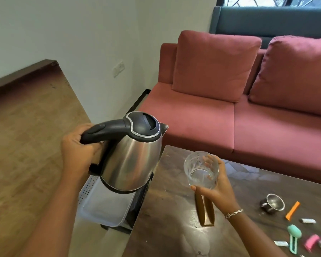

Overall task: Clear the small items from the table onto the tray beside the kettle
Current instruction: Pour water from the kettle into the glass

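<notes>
my left hand grips stainless-steel kettle by its handle | my right hand clasps clear glass tumbler, right of kettle

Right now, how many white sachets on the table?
2. One sachet lies beside the near end of the orange strip; the other sachet lies left of the teal clip. More may be hidden past the frame's bottom and right edges.

You face a pink sofa with two cushions against a white wall; wood floor left, window upper right.
</notes>
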Available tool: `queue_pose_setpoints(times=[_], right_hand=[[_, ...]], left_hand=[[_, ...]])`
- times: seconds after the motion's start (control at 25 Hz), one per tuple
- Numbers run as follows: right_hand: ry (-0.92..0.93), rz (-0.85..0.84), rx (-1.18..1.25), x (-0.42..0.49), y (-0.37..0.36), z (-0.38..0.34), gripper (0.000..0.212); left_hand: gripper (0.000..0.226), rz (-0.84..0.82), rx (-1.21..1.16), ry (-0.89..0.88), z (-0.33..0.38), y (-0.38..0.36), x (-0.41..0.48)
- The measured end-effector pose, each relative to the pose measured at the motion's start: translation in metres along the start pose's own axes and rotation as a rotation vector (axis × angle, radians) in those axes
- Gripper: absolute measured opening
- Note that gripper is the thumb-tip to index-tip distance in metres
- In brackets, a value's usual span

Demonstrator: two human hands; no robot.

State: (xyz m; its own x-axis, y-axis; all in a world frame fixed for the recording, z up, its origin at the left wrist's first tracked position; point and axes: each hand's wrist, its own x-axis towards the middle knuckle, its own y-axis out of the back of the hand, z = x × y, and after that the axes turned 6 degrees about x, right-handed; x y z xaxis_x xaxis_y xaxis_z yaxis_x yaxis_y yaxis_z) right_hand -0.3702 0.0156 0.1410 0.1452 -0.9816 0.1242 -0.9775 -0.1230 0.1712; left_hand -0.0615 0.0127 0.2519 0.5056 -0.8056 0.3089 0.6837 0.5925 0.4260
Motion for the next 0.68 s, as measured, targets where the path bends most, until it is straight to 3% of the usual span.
queue_pose_setpoints(times=[0.2, 0.32, 0.68], right_hand=[[-0.009, 0.028, -0.021, -0.014, 0.028, 0.002, 0.095], [0.001, 0.045, -0.005, -0.019, 0.043, 0.005, 0.088], [0.001, 0.085, -0.045, -0.032, 0.076, 0.015, 0.087]], left_hand=[[0.040, -0.048, 0.064, -0.245, 0.045, -0.021, -0.006], [0.029, -0.076, 0.110, -0.381, 0.067, -0.040, -0.011], [0.029, -0.082, 0.218, -0.692, 0.118, -0.075, -0.026]])
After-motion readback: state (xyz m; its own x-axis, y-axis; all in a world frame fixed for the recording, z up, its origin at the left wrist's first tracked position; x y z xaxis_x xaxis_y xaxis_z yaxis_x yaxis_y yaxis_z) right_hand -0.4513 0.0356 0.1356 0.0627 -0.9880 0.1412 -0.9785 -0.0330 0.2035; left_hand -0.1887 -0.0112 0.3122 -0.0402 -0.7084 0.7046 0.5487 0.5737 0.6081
